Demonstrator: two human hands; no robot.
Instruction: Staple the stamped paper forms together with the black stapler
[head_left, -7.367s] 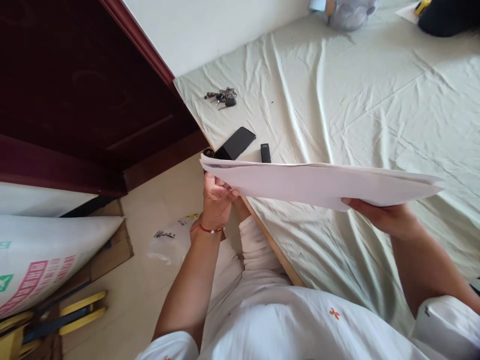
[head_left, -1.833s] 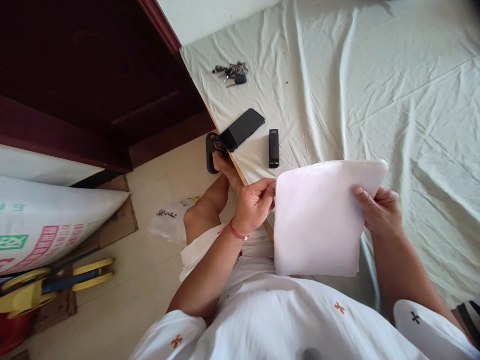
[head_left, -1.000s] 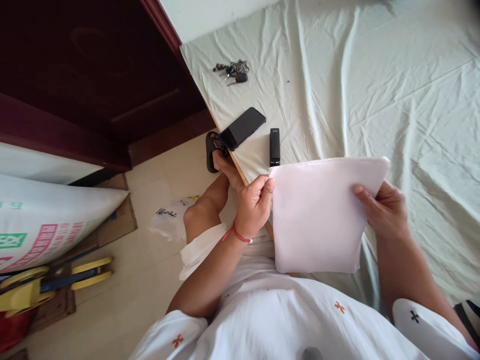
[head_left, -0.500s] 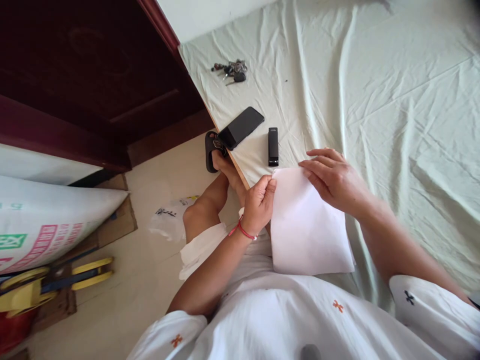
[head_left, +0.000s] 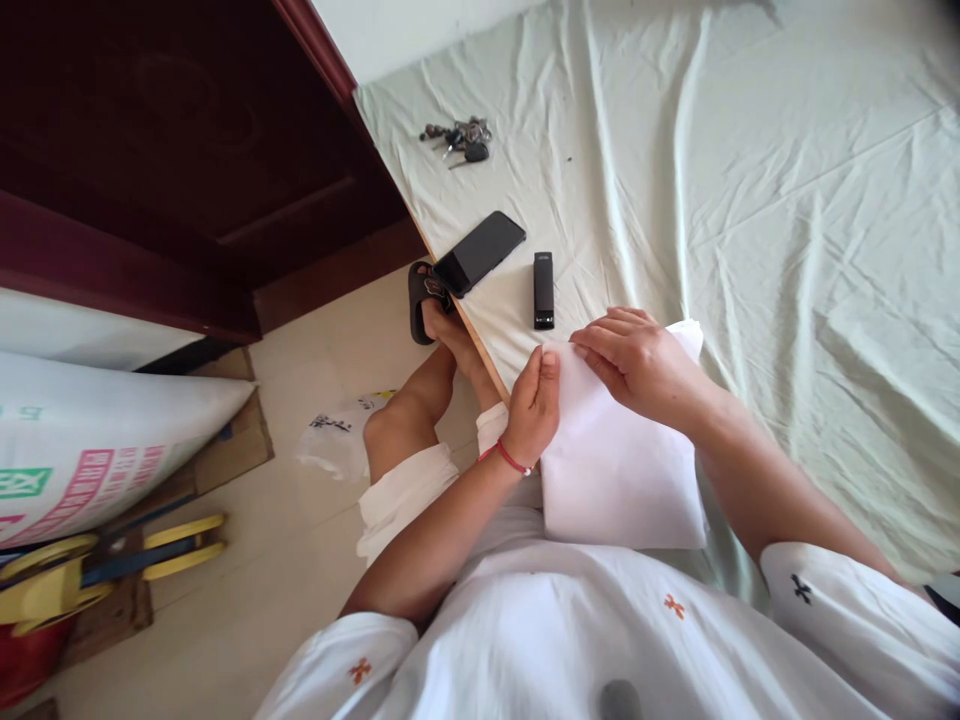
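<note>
White sheets of paper [head_left: 619,490] lie at the near edge of the cloth-covered surface, partly over my lap. My left hand [head_left: 534,405] is closed on their far left corner, thumb on top. My right hand [head_left: 637,355] rests across the far edge, fingers together and pointing left, its fingertips close to my left hand. Its palm and the paper under it are hidden. Just beyond the paper stands a small black stapler-shaped object [head_left: 544,290], lying lengthwise away from me. Neither hand touches it.
A black phone [head_left: 480,252] lies at the left edge of the pale green cloth [head_left: 787,200]. Farther back is a bunch of keys [head_left: 465,140]. On the floor are a plastic bag [head_left: 337,430], a big white sack [head_left: 112,440] and a yellow-and-blue object [head_left: 150,560].
My right hand has slid left along the paper's far edge, closer to my left hand, uncovering the paper's far right corner. My left hand has shifted slightly right.
</note>
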